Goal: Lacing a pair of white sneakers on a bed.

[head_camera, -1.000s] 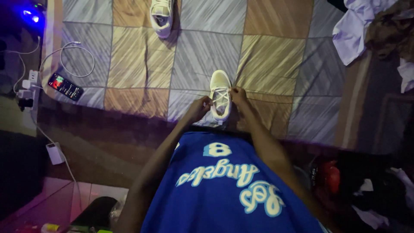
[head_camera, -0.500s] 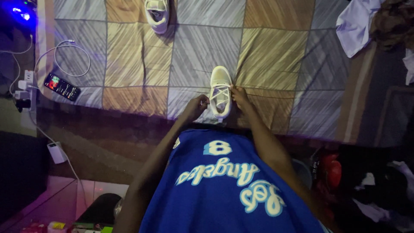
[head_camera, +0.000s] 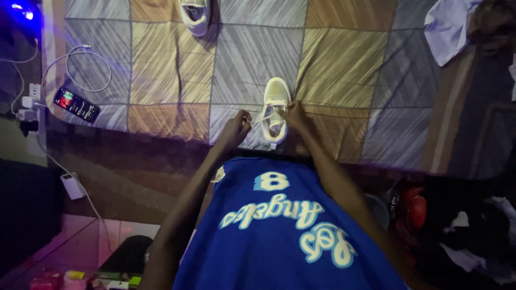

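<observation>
A pale cream sneaker [head_camera: 276, 102] stands on the checked bedspread [head_camera: 333, 70], toe pointing away from me. My left hand [head_camera: 236, 129] is pinched on a white lace end, drawn out to the left of the shoe. Against the shoe's right side, my right hand [head_camera: 295, 114] grips the other lace end. The laces run across the shoe's tongue between both hands. My blue jersey [head_camera: 279, 231] fills the lower middle of the view.
A second pale sneaker [head_camera: 194, 15] lies at the top edge of the bedspread. A lit phone [head_camera: 76, 104], a white cable [head_camera: 86, 67] and a wall plug [head_camera: 29, 104] are at left. Crumpled clothes [head_camera: 451, 27] lie top right, dark items [head_camera: 462, 225] at lower right.
My left hand has pulled its lace farther out to the left, away from the shoe. My right hand has stayed at the shoe's right side. The view has shifted slightly.
</observation>
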